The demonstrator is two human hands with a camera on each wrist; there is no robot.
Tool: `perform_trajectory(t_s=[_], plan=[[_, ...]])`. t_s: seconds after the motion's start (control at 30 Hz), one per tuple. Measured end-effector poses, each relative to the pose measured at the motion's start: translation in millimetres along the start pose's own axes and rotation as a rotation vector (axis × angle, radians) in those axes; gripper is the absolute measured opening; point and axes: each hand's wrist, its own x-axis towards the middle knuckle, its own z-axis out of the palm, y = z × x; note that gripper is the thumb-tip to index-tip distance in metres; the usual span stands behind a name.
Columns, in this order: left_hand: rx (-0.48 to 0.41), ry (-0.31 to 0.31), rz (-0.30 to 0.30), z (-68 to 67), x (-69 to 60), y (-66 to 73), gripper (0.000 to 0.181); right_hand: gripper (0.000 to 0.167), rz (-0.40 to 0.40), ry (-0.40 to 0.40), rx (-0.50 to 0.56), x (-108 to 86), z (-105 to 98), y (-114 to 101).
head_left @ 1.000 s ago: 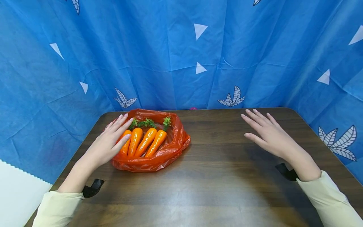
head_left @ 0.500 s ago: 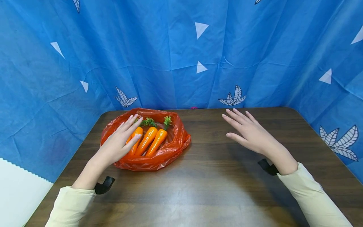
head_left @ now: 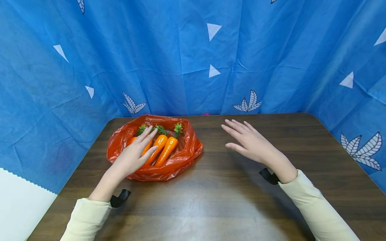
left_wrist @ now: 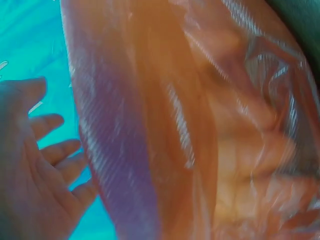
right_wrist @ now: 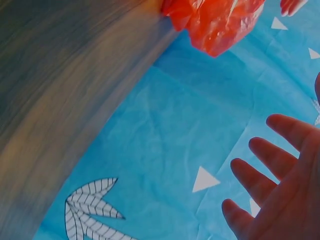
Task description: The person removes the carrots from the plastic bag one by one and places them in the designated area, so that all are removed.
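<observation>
We see the left hand (head_left: 132, 157) partly hiding carrots (head_left: 167, 151), the right hand (head_left: 251, 142) above wooden table (head_left: 199, 197), both with fingers extended; blue curtain (head_left: 193, 50) behind.

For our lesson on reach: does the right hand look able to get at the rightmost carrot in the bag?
Probably yes: the right hand is empty, the red bag gapes open, and in the head view the left hand overlaps other carrots, not the rightmost carrot.

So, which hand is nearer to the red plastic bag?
Left. In the head view, the left hand overlaps the left part of the bag; the right hand is apart, to its right.
</observation>
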Motion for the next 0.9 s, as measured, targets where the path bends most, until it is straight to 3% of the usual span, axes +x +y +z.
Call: perform_trajectory(t_s=[0.47, 0.9], plan=[[-0.093, 0.007, -0.042, 24.7, 1.5, 0.8, 0.060, 0.061, -0.057, 0.021, 0.099, 27.9, 27.4, -25.6], [-0.168, -0.020, 0.002, 43.7, 3.0, -2.4, 0.053, 0.054, -0.103, -0.019, 0.239, 53.7, 56.0, -56.6]])
